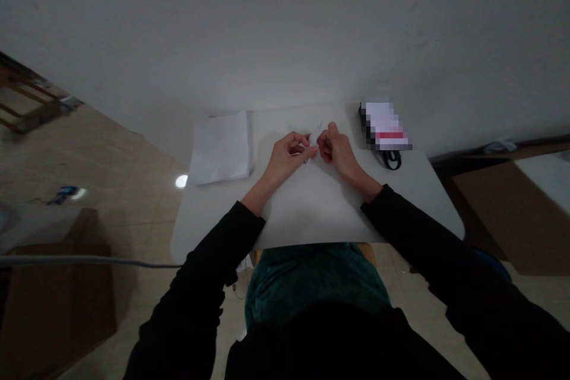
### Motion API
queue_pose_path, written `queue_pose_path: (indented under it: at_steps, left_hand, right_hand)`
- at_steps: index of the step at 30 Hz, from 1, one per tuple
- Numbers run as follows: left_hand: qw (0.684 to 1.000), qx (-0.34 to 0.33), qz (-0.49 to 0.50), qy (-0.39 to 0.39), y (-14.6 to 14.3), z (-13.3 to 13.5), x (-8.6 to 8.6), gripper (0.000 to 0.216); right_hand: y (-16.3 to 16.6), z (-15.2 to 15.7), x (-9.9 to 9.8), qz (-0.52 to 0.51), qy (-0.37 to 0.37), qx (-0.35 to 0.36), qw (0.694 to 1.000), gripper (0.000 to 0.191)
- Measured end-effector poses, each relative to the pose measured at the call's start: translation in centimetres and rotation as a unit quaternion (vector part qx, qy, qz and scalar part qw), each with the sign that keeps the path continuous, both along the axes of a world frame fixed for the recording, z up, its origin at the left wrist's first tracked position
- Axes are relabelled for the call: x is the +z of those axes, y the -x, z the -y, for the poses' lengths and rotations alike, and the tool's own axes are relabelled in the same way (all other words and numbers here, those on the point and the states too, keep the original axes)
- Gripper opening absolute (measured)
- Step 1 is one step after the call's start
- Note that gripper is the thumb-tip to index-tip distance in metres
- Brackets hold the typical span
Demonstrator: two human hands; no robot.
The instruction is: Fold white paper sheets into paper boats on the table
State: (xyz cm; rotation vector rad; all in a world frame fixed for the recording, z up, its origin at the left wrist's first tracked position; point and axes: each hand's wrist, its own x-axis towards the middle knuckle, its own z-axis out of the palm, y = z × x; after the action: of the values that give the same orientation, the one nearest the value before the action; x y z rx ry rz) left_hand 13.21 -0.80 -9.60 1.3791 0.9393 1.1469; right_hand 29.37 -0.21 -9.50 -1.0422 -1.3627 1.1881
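My left hand (289,154) and my right hand (336,148) meet over the middle of a small white table (312,214). Both pinch a small folded piece of white paper (314,138), which sticks up between the fingertips. The fingers of both hands are curled round it. Much of the paper is hidden by the fingers. Black sleeves cover both forearms.
A stack of white paper sheets (221,147) lies at the table's far left, overhanging the edge. A blurred card with a black strap (386,130) sits at the far right. The table stands against a white wall. A brown box (57,297) rests on the tiled floor at left.
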Motion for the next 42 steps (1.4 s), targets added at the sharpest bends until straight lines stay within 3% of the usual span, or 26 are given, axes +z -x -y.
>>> queue_pose_path:
  at_steps: [5, 26, 32, 42]
  left_hand:
    - [1.000, 0.000, 0.021, 0.008, 0.3, -0.2, -0.3, 0.037]
    - [1.000, 0.026, -0.001, 0.002, 0.5, -0.4, -0.5, 0.047]
    - [0.999, 0.020, -0.045, -0.014, 0.6, -0.2, -0.6, 0.038]
    - [1.000, -0.022, -0.004, -0.010, 0.7, -0.5, -0.8, 0.038]
  right_hand:
    - [0.4, 0.3, 0.2, 0.015, -0.033, 0.019, 0.999, 0.061]
    - [0.2, -0.1, -0.5, 0.021, -0.007, 0.022, 1.000, 0.054]
    - [0.1, -0.1, -0.4, 0.020, -0.013, 0.044, 0.999, 0.056]
    - [-0.1, -0.7, -1.2, 0.040, -0.044, 0.040, 0.997, 0.052]
